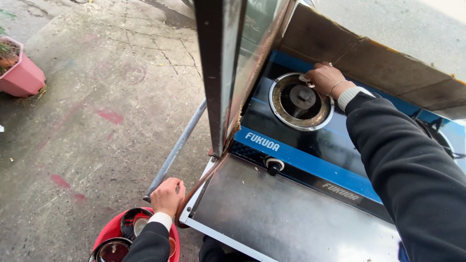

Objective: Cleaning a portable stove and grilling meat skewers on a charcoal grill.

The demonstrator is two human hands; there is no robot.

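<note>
A blue and black gas stove lies on a steel cart top. My right hand presses a small white cloth against the far rim of the left burner, its fingers closed on the cloth. A thin bracelet circles that wrist, and a dark sleeve covers the arm. My left hand grips the lower end of a grey metal bar at the cart's left corner. A black control knob sits on the stove's front edge.
A glass and metal side panel stands upright between my hands. Brown cardboard walls the stove's far side. A red basin with dark bowls sits below my left hand. A pink plant pot stands on the cracked concrete at far left.
</note>
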